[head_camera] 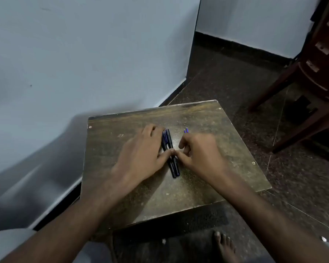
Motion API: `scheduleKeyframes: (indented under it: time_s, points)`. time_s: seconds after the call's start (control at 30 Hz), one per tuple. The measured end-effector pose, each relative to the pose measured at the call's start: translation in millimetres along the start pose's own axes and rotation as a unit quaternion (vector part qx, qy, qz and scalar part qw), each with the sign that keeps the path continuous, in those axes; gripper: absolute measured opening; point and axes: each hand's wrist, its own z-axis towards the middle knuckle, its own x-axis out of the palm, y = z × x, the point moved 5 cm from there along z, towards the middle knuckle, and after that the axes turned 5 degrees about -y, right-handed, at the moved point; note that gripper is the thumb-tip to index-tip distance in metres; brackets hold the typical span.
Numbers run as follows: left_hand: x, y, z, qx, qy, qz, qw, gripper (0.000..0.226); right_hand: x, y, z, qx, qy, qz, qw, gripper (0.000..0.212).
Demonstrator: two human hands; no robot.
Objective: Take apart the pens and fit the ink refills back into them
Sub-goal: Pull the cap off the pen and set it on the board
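A tight bunch of dark pens (170, 150) lies on the small wooden table (207, 168), running from far to near. My left hand (142, 150) lies flat against the bunch's left side, its thumb tip on the pens. From the right, my right hand (199, 150) meets them, thumb and forefinger pinched at the middle of the bunch. Beyond my right hand the tips of two blue ink refills (186, 130) show; the rest of them is hidden under the hand.
The table stands beside a pale wall (84, 54) on the left. A dark wooden chair (311, 82) stands on the speckled floor at the right. My bare foot (224, 245) rests on the floor below the table's near edge.
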Motion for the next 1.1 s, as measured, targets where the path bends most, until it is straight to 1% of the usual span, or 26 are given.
scheduleKeyframes:
  time_s: [0.07, 0.13, 0.2, 0.27, 0.3, 0.4, 0.47, 0.57, 0.63, 0.73, 0.83, 0.9, 0.93, 1.03, 1.1]
  points:
    - [4, -2, 0, -0.009, 0.011, -0.021, 1.000, 0.074, -5, -5, 2, 0.007, -0.003, -0.010, 1.000, 0.021]
    - [10, -2, -1, 0.004, 0.023, -0.009, 1.000, 0.074, -12, -12, 2, 0.022, -0.019, -0.015, 0.999, 0.019]
    - [14, 1, 0, 0.009, 0.033, 0.012, 0.999, 0.072, -15, -20, 3, 0.026, -0.024, -0.023, 0.999, 0.025]
    - [13, 1, 0, 0.026, 0.033, 0.025, 0.999, 0.068, -10, -26, 1, 0.028, -0.005, -0.049, 0.998, 0.032]
    - [13, 0, -2, 0.034, 0.036, 0.029, 0.998, 0.065, -6, -28, -1, 0.026, 0.007, -0.058, 0.998, 0.033]
    - [14, -3, -4, 0.050, 0.044, 0.037, 0.997, 0.056, -6, -35, 2, 0.009, 0.004, -0.061, 0.998, 0.019]
    - [14, -3, -4, 0.048, 0.047, 0.033, 0.997, 0.055, -16, -46, 7, 0.016, -0.020, -0.076, 0.997, 0.014]
    - [12, -2, -4, 0.050, 0.042, 0.032, 0.997, 0.055, -34, -65, 12, 0.047, -0.048, -0.080, 0.995, 0.012]
    - [13, -3, -4, 0.051, 0.045, 0.037, 0.997, 0.055, -36, -68, 13, 0.044, -0.053, -0.074, 0.995, 0.012]
    - [14, -4, -3, 0.053, 0.048, 0.042, 0.997, 0.056, -34, -65, 11, 0.022, -0.047, -0.091, 0.994, 0.014]
    - [14, -3, -1, 0.044, 0.049, 0.044, 0.997, 0.063, -37, -62, 6, 0.034, -0.065, -0.086, 0.994, 0.020]
    - [13, -1, 0, 0.034, 0.050, 0.042, 0.997, 0.072, -34, -50, 1, 0.030, -0.090, -0.055, 0.994, 0.024]
    - [12, 0, 1, 0.028, 0.050, 0.039, 0.998, 0.076, -27, -39, -3, 0.018, -0.089, -0.032, 0.995, 0.025]
    - [8, 2, 1, 0.021, 0.048, 0.046, 0.998, 0.080, 0, -4, -13, -0.024, -0.042, 0.029, 0.998, 0.031]
    - [5, 6, -1, 0.018, 0.061, 0.066, 0.996, 0.077, 12, 9, -12, -0.036, -0.018, 0.030, 0.999, 0.037]
